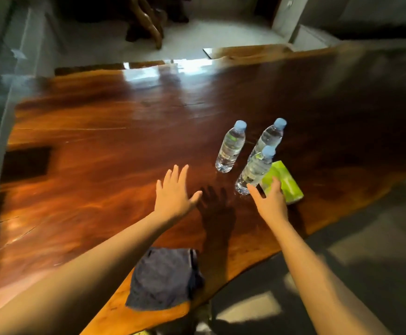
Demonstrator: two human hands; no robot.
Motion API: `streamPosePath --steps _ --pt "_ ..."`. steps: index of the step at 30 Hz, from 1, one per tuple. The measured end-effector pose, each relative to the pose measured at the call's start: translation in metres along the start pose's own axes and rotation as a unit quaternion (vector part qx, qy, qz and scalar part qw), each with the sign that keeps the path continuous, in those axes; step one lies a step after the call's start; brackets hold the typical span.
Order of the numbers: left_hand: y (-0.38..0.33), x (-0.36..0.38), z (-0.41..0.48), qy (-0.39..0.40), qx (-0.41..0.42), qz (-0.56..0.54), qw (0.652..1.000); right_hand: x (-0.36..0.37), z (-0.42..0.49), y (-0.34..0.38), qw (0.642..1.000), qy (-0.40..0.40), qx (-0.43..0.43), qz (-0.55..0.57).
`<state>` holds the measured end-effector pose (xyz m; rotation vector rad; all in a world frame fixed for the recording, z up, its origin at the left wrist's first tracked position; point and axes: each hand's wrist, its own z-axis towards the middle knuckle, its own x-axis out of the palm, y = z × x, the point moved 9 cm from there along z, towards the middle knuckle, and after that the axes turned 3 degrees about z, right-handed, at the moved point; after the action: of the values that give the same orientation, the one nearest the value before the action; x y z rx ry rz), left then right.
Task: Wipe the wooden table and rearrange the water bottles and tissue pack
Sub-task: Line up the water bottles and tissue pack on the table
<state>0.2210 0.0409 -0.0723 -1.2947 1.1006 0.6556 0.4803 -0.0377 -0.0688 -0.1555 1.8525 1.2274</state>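
The left hand [175, 192] hovers spread and empty over the wooden table [100, 141]. The right hand [270, 201], fingers spread, overlaps the green tissue pack [286, 182]. Three water bottles [255, 170] stand at its 12 o'clock, and a dark cloth [165, 279] lies at 8 o'clock.

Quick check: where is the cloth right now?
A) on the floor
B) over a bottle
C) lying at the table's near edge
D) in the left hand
C: the cloth lies on the table by its near edge, in neither hand.
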Motion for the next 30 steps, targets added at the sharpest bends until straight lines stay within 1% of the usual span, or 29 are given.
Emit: streamPosePath --steps 3,6,10,14,17,21,25,30 --pt "-0.032 0.009 0.026 0.016 -0.012 -0.016 1.0 -0.012 0.028 -0.002 1.0 -0.025 -0.007 -0.003" --pt "-0.05 0.018 0.052 0.034 -0.042 -0.052 0.997 -0.008 0.053 -0.003 1.0 -0.007 -0.008 0.013" --pt "-0.064 0.025 0.092 0.046 -0.068 -0.122 0.989 0.004 0.078 -0.001 0.995 0.021 -0.03 0.089" --pt "-0.086 0.025 0.13 0.03 -0.05 -0.224 0.973 0.012 0.087 0.001 0.988 0.019 -0.052 0.144" --pt "-0.101 0.028 0.154 0.018 -0.039 -0.263 0.964 0.019 0.088 -0.002 0.984 0.014 -0.061 0.167" --pt "-0.108 0.041 0.172 0.01 -0.08 -0.309 0.947 0.023 0.09 -0.002 0.982 -0.002 -0.074 0.175" --pt "-0.113 0.042 0.174 -0.038 -0.087 -0.307 0.947 0.024 0.089 0.006 0.984 -0.03 -0.096 0.146" --pt "-0.102 0.029 0.154 -0.068 -0.075 -0.299 0.949 0.034 0.09 0.019 0.984 -0.019 -0.104 0.142"
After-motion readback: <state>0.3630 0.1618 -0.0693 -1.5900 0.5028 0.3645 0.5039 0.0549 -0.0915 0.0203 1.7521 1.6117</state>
